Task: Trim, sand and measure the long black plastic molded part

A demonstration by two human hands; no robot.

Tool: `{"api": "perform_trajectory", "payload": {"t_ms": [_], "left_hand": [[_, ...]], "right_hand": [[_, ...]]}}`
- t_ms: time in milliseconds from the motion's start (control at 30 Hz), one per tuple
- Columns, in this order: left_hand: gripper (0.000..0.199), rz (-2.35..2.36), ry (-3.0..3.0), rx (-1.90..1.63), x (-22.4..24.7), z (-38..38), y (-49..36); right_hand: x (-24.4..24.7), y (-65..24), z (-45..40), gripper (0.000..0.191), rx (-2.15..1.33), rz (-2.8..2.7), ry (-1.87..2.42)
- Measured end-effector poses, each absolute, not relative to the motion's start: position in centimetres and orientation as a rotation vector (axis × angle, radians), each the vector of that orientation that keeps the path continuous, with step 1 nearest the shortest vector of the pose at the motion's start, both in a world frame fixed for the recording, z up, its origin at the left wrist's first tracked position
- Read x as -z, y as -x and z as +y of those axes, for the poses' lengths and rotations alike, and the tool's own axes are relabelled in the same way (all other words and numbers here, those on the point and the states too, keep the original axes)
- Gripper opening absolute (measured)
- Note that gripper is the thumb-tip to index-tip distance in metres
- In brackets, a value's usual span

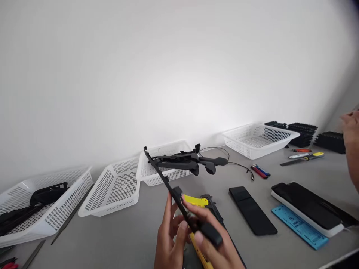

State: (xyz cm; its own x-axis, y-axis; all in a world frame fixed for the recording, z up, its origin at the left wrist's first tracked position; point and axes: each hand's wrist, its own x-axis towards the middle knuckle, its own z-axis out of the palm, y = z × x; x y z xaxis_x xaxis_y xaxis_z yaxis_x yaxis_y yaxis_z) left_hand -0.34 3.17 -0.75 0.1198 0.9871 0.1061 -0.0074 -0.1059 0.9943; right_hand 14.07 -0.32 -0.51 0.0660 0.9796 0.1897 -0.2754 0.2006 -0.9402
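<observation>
A long, thin black plastic part (159, 170) with a thick, blocky end slants up and away from my two hands. My left hand (171, 237) pinches it near the middle between thumb and fingers. Closer to the thick end, my right hand (213, 239) is also closed on it. Just under my hands on the table lie a yellow-handled tool (196, 201) and a black caliper (214, 211), both partly hidden. Behind the part's far half, several similar black plastic parts (185, 164) lie piled across a white basket (153, 181).
More white baskets stand at left (50, 222), centre left (112, 186) and back right (260, 140); the leftmost holds black parts. To the right are a black phone-like slab (252, 211), a blue card (298, 226), pens (260, 171) and a knife (303, 158). Another person's hand (352, 138) shows at the right edge.
</observation>
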Motion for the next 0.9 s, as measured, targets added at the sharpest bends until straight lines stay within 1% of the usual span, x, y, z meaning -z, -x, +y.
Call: {"api": "perform_trajectory", "payload": {"t_ms": [100,233,267,333,433,500,533,600,733,800,900], "left_hand": [[0.086,1.004,-1.516,-1.159,-1.9,7.3,-0.8],[0.078,1.135,-1.710,-1.181,-3.9,13.8,-1.8],[0.076,1.194,-1.757,-1.155,-3.9,15.3,-1.8],[0.065,1.328,-1.904,-1.098,-3.2,17.6,-1.5],[0.054,1.543,-2.216,-0.856,-1.0,19.9,-0.4],[0.050,1.581,-2.288,-0.791,0.5,20.6,0.4],[0.049,1.582,-2.305,-0.781,1.1,20.7,0.7],[0.052,1.559,-2.346,-0.766,1.8,20.6,1.3],[0.059,1.526,-2.416,-0.670,2.1,17.4,2.5],[0.064,1.487,-2.340,-0.596,2.7,13.6,3.8],[0.069,1.380,-2.304,-0.465,5.8,5.8,5.9]], "right_hand": [[-3.6,-15.6,6.2,0.056,-1.128,-1.020,0.837],[-6.8,-16.3,14.6,0.053,-1.261,-0.939,0.846],[-7.0,-16.5,16.1,0.057,-1.280,-0.938,0.881],[-6.9,-16.8,18.4,0.074,-1.285,-0.926,0.949],[-6.1,-17.6,19.6,0.100,-1.201,-0.892,1.038],[-5.7,-18.3,19.3,0.109,-1.138,-0.878,1.073],[-5.5,-18.6,18.9,0.111,-1.117,-0.879,1.086],[-5.3,-19.3,17.5,0.105,-1.078,-0.912,1.115],[-4.7,-21.3,12.6,0.073,-0.987,-1.082,1.168],[-3.7,-22.7,9.3,0.061,-0.966,-1.163,1.148],[-0.4,-25.7,4.0,0.053,-0.910,-1.205,1.276]]}}
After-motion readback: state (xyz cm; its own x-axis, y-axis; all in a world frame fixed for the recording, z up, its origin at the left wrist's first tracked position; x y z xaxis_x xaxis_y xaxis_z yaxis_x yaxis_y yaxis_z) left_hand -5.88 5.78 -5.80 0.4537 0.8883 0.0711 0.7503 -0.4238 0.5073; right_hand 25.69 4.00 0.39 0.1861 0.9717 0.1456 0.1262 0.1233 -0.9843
